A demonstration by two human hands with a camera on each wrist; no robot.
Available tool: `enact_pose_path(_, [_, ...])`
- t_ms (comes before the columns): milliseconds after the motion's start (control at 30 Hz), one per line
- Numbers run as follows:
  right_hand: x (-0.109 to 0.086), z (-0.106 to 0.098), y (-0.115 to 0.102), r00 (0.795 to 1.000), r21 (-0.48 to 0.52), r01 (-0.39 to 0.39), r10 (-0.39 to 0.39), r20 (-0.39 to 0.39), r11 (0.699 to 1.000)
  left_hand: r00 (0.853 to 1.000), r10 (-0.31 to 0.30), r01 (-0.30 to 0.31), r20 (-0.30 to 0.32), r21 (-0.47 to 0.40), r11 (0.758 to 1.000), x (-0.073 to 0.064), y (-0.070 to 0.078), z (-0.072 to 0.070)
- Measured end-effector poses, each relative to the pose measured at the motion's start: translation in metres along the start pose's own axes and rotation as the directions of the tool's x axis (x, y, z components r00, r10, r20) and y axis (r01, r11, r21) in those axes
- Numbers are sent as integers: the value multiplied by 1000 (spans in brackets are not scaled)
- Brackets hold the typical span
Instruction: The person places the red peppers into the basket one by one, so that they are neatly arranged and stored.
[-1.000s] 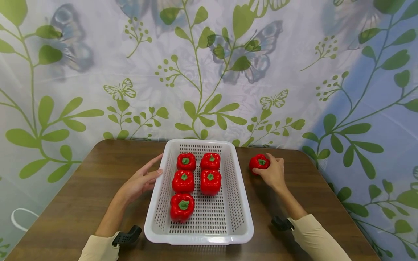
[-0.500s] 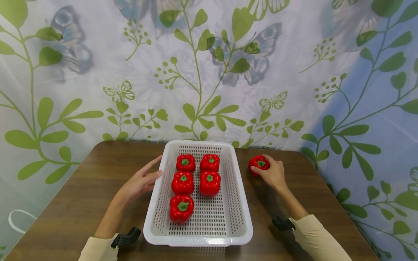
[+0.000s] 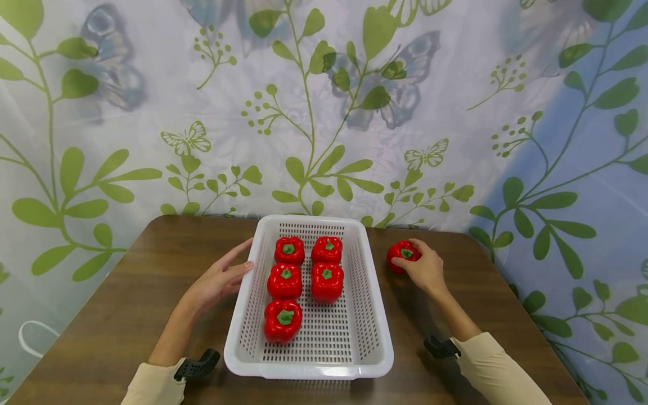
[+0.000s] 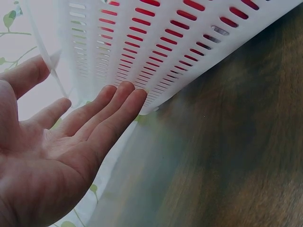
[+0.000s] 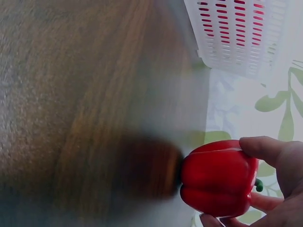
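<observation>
A white perforated plastic basket (image 3: 372, 315) stands in the middle of the table, with several red bell peppers inside, such as the front one (image 3: 282, 322). Against the basket's left side rests my left hand (image 3: 215, 284), thumb at the rim and fingers fairly straight along the outer wall. In the left wrist view those fingers touch the slotted wall (image 4: 189, 42). To the right of the basket, my right hand (image 3: 425, 269) grips another red bell pepper (image 3: 400, 254) between thumb and fingers. The right wrist view shows this pepper (image 5: 218, 177) on the table, its green stem toward the palm.
The brown wooden table (image 3: 167, 253) reaches back to a curtain (image 3: 223, 169) printed with leaves and butterflies. Inside the basket, bare slotted floor (image 3: 329, 337) shows at the front right. A dark strap (image 3: 197, 365) sits on the left wrist, another (image 3: 441, 347) on the right.
Almost nothing differs. The head view shifts slightly; both hands, the basket and the gripped bell pepper keep their places.
</observation>
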State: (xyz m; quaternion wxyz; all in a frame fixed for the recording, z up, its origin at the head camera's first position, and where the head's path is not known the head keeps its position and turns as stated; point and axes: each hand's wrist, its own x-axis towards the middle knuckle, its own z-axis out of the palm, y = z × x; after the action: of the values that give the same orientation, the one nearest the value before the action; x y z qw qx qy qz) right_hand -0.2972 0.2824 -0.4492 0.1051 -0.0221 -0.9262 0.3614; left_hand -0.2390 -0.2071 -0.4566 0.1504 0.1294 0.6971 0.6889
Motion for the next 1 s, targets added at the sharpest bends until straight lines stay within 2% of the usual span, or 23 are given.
enact_pose_path(333, [-4,-16,-13,1000,9,26,-26,-16,1000,1000,9,-9,-8,18,1000,2,1,2])
enact_pose_path(600, [-7,-33,-39,998,9,68,-68,-13,998,999,15,-14,-29,38,999,1,6,5])
enact_pose_path(1000, [-24,-60,-73,996,28,85,-86,37,996,999,25,-18,-45,139,990,-3,12,9])
